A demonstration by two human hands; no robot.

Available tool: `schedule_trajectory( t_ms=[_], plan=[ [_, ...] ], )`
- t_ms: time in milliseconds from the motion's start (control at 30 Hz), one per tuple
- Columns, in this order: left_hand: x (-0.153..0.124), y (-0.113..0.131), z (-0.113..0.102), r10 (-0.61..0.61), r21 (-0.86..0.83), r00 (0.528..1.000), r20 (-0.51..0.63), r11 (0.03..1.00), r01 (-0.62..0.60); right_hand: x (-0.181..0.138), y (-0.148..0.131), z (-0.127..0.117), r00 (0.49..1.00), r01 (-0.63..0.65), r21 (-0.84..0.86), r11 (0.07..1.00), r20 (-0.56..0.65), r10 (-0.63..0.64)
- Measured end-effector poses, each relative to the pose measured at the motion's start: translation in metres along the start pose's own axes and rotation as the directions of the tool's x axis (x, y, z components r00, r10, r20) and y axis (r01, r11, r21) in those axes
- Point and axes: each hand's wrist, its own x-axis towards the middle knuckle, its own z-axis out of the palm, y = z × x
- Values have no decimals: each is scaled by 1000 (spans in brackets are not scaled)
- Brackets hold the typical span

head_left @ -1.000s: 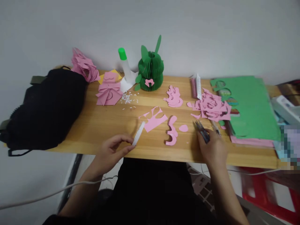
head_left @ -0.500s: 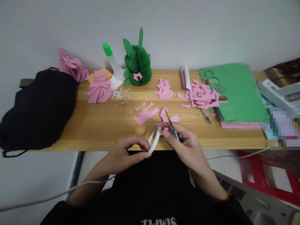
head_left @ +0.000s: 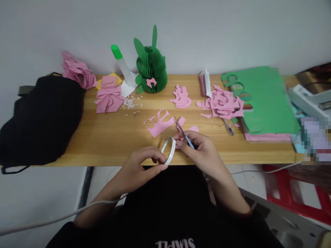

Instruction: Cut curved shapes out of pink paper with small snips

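Observation:
A thin roll of white tape (head_left: 171,154) stands on edge above the table's front edge. My left hand (head_left: 143,167) is closed, pinching its lower rim between thumb and fingers. In my closed right hand (head_left: 205,148) is a small pair of scissors (head_left: 188,140) with light blue handles, blades pointing up and left. The right thumb and forefinger also meet at the roll's upper right side; whether they hold a loose tape end cannot be made out. Just beyond the hands lie pink paper cutouts (head_left: 193,129) and a pink offcut with oval holes (head_left: 159,126).
A green honeycomb-paper figure (head_left: 152,70) stands by the wall, beside a green-capped glue bottle (head_left: 121,62). Tiny white scraps (head_left: 130,102) lie near it. Pink scraps (head_left: 223,103) and green sheets (head_left: 269,103) are right; a black bag (head_left: 43,120) is left.
The tape roll has turned to show more of its round opening and has risen slightly. My right hand and the scissors have shifted a little left, the blades tilting further left.

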Motion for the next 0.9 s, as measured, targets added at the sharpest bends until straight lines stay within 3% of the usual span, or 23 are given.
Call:
schedule_trajectory(
  t_ms=[167, 333, 533, 767, 900],
  plan=[
    [-1, 0, 0, -23, -9, 1000, -5, 1000, 22, 2, 0, -4, 999, -9, -22, 1000, 36, 10],
    [0, 1, 4, -89, -191, 996, -11, 978, 86, 5, -4, -8, 992, 51, -117, 992, 118, -38],
    [4, 3, 6, -187, -320, 977, 103, 924, 211, 12, -6, -6, 979, 137, -207, 969, 178, -100],
    [6, -1, 4, -137, -482, 987, 79, 862, 159, 10, -3, -6, 995, 100, 10, 995, 22, -100],
    [7, -1, 1, -141, -550, 987, 74, 820, 158, 0, -4, -22, 991, 68, -47, 997, 119, -62]
  ],
)
